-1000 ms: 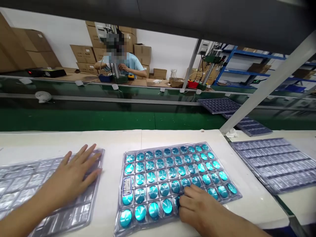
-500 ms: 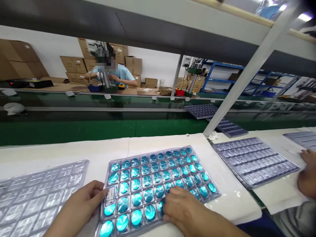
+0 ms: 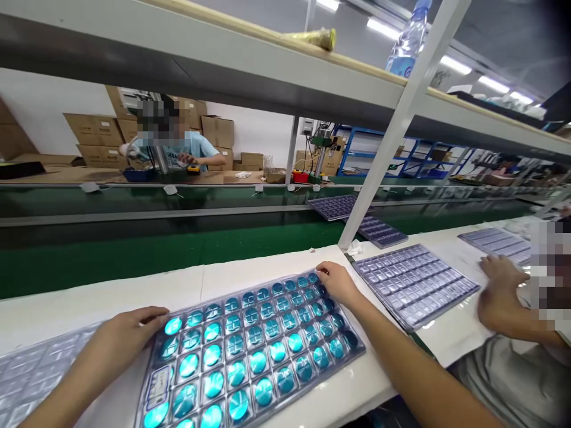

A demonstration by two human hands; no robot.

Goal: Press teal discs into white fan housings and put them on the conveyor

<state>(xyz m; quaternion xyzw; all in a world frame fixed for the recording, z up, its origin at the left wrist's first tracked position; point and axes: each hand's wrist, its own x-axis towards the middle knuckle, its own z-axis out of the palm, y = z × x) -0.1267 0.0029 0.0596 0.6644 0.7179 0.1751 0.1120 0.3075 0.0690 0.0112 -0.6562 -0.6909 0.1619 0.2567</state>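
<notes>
A transparent blister tray [image 3: 335, 371] lies on the white bench, with rows of round metallic teal discs in its pockets and a small label at its near left corner. My left hand [image 3: 129, 339] holds the tray's left edge, fingers over the rim. My right hand [image 3: 339, 284] grips its far right corner, and my right forearm crosses the bench edge. Under the tray's left side, a second transparent tray [image 3: 49, 368] shows pockets with no discs visible.
A stack of grey-blue blister trays [image 3: 414, 286] lies to the right, where a co-worker's hands [image 3: 499, 297] rest on another tray. A green conveyor belt [image 3: 134, 249] runs behind the bench. White shelf posts and a shelf [image 3: 267, 65] stand above it.
My view has swung left and upward. My left hand has moved from the transparent tray onto the disc tray's edge. My right hand has gone from the near edge to the far corner.
</notes>
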